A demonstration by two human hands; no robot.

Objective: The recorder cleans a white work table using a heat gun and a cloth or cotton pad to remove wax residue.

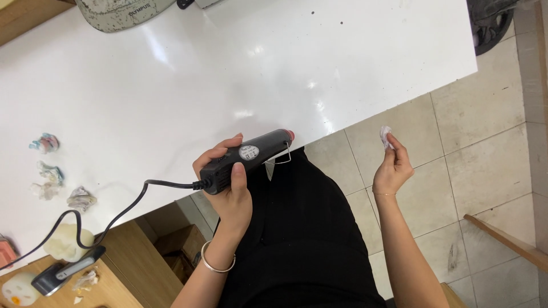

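Left hand [228,182]: closed around black corded tool [248,157], at table [171,85] edge. Right hand [393,168]: fingertips pinching small white piece [386,136], above floor [485,142].

The scene is bright and evenly lit, with soft daylight-like light from above. Glare streaks run across the glossy white table [171,85], the strongest patches just above the left hand [225,182] and further up to its left, where the surface washes out to near pure white. Shadows are faint: a soft one sits under the black heat tool [248,159] in that hand, and the cord [114,219] trailing to its left casts a thin one. The small pale piece [386,137] pinched in the right hand [393,171] is overexposed, its detail lost. Focus is sharp around both hands; the corners far from them bend slightly.
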